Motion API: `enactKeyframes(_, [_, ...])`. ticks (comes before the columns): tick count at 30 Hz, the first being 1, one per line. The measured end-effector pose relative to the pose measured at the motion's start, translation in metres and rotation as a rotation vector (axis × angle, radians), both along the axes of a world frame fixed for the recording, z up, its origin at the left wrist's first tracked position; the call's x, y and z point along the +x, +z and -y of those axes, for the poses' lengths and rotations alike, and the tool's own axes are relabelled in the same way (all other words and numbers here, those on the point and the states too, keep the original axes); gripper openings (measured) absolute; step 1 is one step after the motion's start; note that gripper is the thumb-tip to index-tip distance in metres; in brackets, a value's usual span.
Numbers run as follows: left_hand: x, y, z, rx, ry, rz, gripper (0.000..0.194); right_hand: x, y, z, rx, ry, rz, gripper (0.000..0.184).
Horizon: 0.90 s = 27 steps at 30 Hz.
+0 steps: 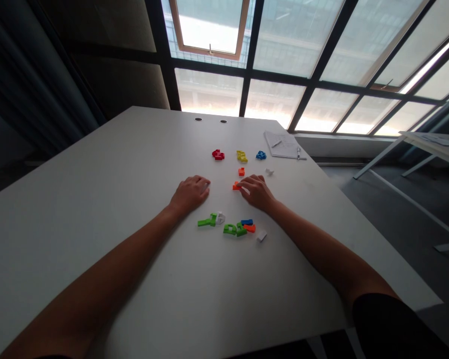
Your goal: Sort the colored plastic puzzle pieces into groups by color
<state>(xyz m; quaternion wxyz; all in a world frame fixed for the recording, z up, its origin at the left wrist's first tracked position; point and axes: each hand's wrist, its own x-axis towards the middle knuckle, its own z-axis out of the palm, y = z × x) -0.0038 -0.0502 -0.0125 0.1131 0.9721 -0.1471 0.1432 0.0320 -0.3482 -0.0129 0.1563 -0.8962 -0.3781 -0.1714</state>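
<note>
My left hand [190,194] rests palm down on the white table [97,219], holding nothing. My right hand [256,192] lies palm down, its fingertips touching an orange plastic piece [235,186]; whether they grip it I cannot tell. Nearer me, between my hands, lie green letter-shaped pieces [230,229], a white piece [220,217], a blue piece [247,222] and an orange piece [250,228]. Farther off lie red [218,154], yellow [241,156] and blue [261,155] clusters, plus a small orange piece [241,171].
Papers with a pen [282,144] lie at the table's far right. Two small white pieces [269,171] [261,236] sit to the right. The far edge has two round holes [198,119]. A second white table [434,144] stands at right, before large windows [273,99].
</note>
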Motion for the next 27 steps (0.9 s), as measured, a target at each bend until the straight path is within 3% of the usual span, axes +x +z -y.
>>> enactKeyframes(5, [0.0005,0.0001,0.0005,0.006,0.006,-0.011,0.036,0.0021,0.0003,-0.0019,-0.004,-0.067,0.024,0.034])
enactKeyframes(27, [-0.0008,0.0011,0.0027,0.005,0.017,-0.008,0.036,0.0061,0.0009,-0.0078,-0.118,-0.132,-0.043,0.044])
